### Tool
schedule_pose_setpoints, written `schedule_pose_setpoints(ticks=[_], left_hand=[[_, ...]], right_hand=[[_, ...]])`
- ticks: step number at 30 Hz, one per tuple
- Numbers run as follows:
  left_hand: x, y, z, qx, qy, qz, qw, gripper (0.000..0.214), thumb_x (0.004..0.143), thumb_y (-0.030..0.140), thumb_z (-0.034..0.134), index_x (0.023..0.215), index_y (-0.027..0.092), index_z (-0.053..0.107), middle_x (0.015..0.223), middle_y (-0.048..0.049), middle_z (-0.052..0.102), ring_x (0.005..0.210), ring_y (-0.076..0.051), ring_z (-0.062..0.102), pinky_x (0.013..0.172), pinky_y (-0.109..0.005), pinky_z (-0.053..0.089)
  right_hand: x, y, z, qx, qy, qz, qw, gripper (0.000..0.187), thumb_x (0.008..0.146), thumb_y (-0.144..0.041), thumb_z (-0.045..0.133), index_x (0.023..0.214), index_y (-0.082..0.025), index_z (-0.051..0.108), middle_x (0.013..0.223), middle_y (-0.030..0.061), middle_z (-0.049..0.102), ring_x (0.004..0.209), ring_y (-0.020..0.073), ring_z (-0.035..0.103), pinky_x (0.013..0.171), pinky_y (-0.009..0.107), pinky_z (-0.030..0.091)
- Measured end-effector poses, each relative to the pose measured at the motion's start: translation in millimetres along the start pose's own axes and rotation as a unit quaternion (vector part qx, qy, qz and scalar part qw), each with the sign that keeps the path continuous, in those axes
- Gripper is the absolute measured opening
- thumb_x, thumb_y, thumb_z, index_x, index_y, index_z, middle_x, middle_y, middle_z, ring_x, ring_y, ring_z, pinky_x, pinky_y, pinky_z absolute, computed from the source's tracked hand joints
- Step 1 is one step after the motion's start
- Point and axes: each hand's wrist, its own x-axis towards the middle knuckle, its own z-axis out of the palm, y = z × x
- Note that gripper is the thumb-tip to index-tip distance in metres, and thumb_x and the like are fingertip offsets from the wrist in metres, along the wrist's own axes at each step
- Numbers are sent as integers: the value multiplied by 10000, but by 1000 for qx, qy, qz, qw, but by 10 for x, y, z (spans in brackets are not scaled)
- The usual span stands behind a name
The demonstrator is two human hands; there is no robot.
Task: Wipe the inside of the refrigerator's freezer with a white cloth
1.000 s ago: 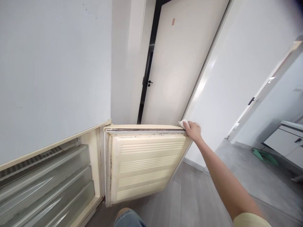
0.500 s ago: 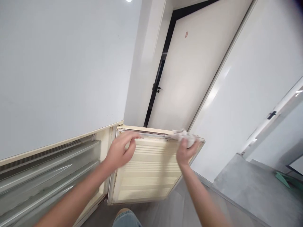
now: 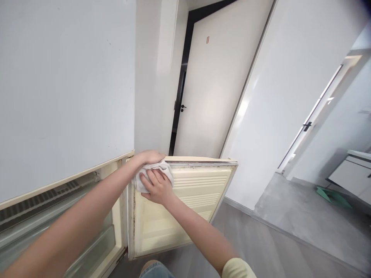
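Observation:
A yellowed freezer door (image 3: 185, 208) stands swung open, its ribbed inner panel facing me. A white cloth (image 3: 142, 181) is pressed against the door's upper left corner, near the hinge side. My right hand (image 3: 156, 187) lies flat on the cloth with fingers spread. Above it, my left hand (image 3: 149, 156) grips the top edge of the door at that same corner, fingers curled over the edge. The door's seal along the top and left side carries dark grime.
The open freezer compartment (image 3: 58, 216) with clear drawers sits at lower left under a white fridge front (image 3: 63, 85). A white room door (image 3: 214, 88) with a black handle stands behind. Grey floor (image 3: 290, 224) stretches right, with a green object (image 3: 330, 195) and a white cabinet (image 3: 353, 177).
My right hand has carried the cloth from the door's far right top corner along the top edge to the left corner. My left hand came into view and took hold of the top edge.

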Motion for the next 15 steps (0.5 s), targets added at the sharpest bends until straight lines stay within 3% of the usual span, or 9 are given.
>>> schedule_pose_setpoints(ticks=[5,10,12,15], left_hand=[[16,0,-21,1,2,-1,1000,670,849,539,238,1125,106,670,1311,-225,641,1162,-326,628,997,-408,470],[24,-22,-27,-6,8,0,1000,649,848,538,255,1108,112,668,1318,-230,633,1153,-335,629,981,-427,483],[38,-33,-29,-9,8,1,1000,671,857,548,255,1130,86,658,1325,-244,623,1163,-335,626,987,-433,484],[70,-37,-27,-13,11,-8,1000,678,884,552,255,1183,70,626,1339,-243,613,1194,-311,617,1009,-453,481]], right_hand=[[-468,507,-181,-80,24,74,994,519,921,-547,348,1169,-167,601,1140,124,613,1082,260,500,910,397,352],[-1241,1455,-565,-135,30,226,964,414,858,-464,415,1127,-181,553,1079,128,595,1033,271,524,887,426,384],[-1461,1860,-708,-125,52,343,930,435,821,-503,391,1053,-172,551,1028,142,599,1025,297,532,906,490,395],[-1537,2284,-879,-70,82,565,818,570,782,-593,352,1066,-137,542,1090,201,581,1121,344,507,999,566,353]])
